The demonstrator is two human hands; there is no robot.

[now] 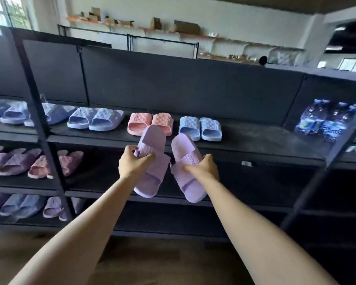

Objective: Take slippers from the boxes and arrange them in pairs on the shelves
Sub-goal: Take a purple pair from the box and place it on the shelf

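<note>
My left hand [133, 162] grips a lilac slipper [152, 177] by its strap, toe pointing up toward the shelf. My right hand [203, 167] grips a second lilac slipper [188, 182] the same way, a little to the right. Both slippers hang in the air in front of the black shelf unit, just below its upper board [255, 138]. On that board stand a pink pair [150, 123], a blue pair [200, 128] to its right and another blue pair [96, 120] to its left.
More purple, pink and blue slippers [19, 161] fill the lower left shelves. A shrink-wrapped pack of water bottles [325, 120] sits on the upper board at the right. Black uprights [41, 124] divide the rack. Wooden floor lies below.
</note>
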